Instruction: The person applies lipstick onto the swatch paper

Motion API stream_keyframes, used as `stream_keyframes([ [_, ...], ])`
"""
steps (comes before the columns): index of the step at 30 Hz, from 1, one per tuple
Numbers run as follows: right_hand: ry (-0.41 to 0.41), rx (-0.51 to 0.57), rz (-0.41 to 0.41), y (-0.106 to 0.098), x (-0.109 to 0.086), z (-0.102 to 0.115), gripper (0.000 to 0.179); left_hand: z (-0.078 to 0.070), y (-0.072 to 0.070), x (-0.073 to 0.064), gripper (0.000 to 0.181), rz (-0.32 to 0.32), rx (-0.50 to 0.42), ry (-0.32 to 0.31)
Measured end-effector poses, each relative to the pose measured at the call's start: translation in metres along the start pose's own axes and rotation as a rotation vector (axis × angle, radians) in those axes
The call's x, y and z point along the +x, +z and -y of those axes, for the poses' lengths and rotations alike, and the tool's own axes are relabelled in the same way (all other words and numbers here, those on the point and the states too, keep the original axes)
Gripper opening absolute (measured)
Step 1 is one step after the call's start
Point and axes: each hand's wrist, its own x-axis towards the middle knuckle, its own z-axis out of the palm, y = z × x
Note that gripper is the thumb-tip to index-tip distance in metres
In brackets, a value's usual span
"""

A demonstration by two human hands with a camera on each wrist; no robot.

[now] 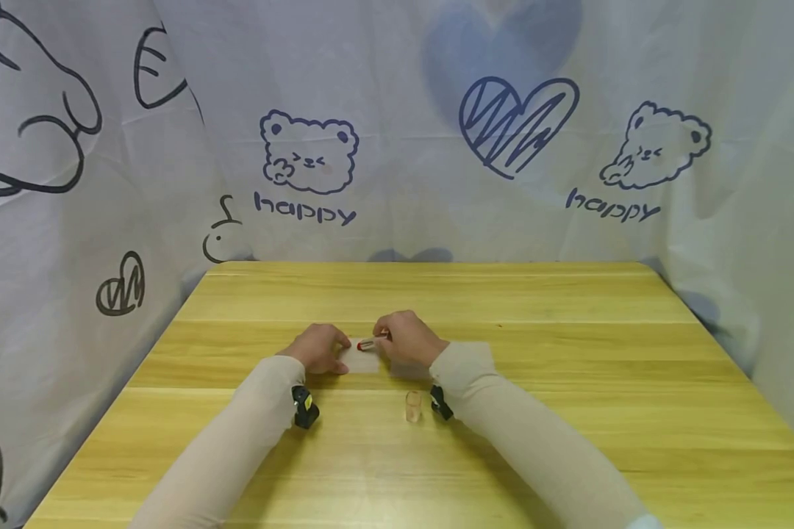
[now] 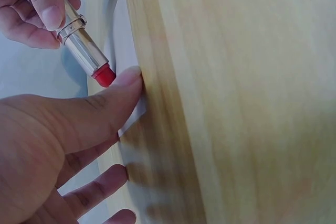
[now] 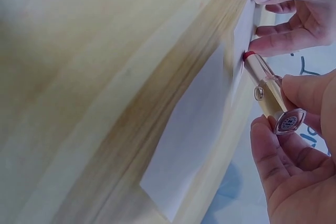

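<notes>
Looking light and stiff-cased, prob. slick on polished metal, w/ a soft red tip apt to smear or snap: lipstick (image 3: 265,82). Best held by the gold base, well back from the tip. Clamped there by fingers of R hand (image 1: 406,338), tip jutting out past them, just beside L hand (image 1: 314,349). Spread apart, L fingers, touching white paper (image 2: 123,40); tip-to-paper contact unclear. Near R fingers, a 2nd sheet (image 3: 186,129); wristward of them, a clear cap-like piece (image 1: 413,406).
</notes>
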Motion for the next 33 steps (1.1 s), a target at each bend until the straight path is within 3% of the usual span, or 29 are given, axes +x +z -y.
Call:
stream_keyframes([
  [16, -0.002, -0.008, 0.058, -0.0029, -0.0038, 0.0050, 0.016, -0.0029, -0.0017, -0.0018, 0.043, 0.010, 0.003, -0.003],
  [33, -0.085, -0.020, 0.071, -0.0029, -0.0049, 0.0058, 0.014, -0.0026, -0.0007, -0.0013, 0.043, 0.001, 0.000, -0.002],
])
